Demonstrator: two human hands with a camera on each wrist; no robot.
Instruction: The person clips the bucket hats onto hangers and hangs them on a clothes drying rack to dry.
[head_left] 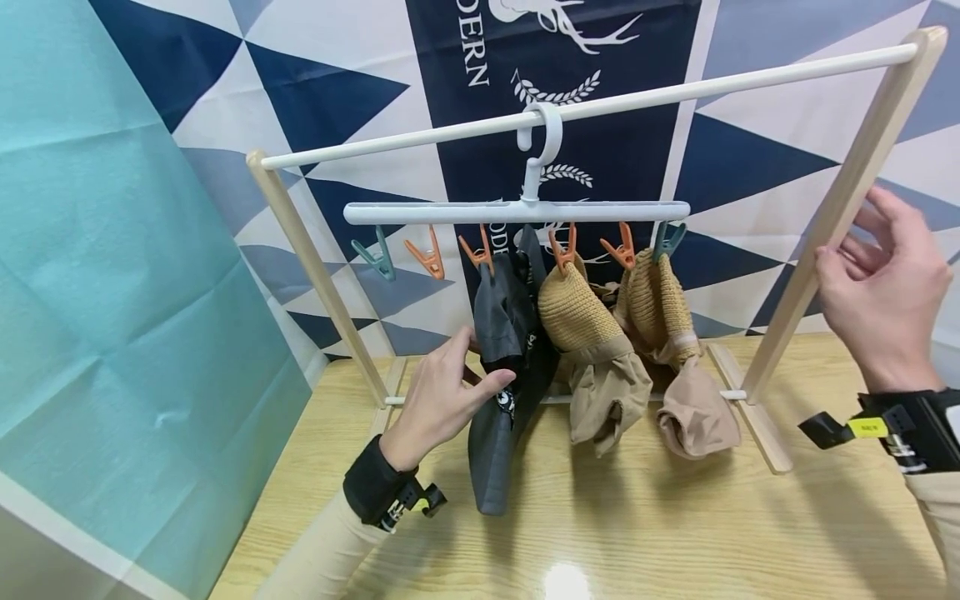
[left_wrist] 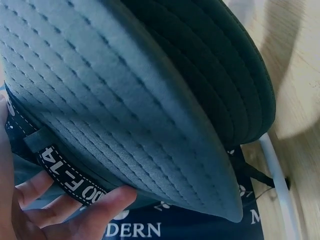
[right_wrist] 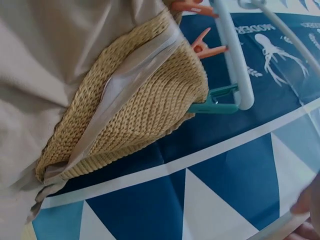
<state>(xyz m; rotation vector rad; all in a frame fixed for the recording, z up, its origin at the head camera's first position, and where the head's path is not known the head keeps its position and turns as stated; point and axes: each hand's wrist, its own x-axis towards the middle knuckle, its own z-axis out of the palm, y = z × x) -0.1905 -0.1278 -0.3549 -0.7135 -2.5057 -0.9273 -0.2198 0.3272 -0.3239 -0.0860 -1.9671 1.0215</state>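
Note:
A dark grey bucket hat [head_left: 504,333] with a lettered black band hangs from an orange clip. My left hand [head_left: 444,398] touches its side, thumb extended and fingers relaxed at the band; in the left wrist view the fingertips [left_wrist: 116,197] lie by the stitched brim [left_wrist: 125,100]. My right hand [head_left: 888,287] holds the right wooden post [head_left: 847,183] of the rack, thumb in front and fingers partly hidden behind. Two woven straw-and-beige-cloth hats hang alongside: one [head_left: 585,312] from an orange clip, the other [head_left: 663,304] from a green clip [head_left: 667,240].
A pale blue hanger [head_left: 450,212] hooks over the rack's white top bar [head_left: 712,87]. Its green clip [head_left: 375,252] and orange clip [head_left: 427,252] at the left hold nothing. Patterned cloth [head_left: 330,92] stands behind, a turquoise cloth [head_left: 142,292] at left. The rack rests on a wooden table [head_left: 637,533].

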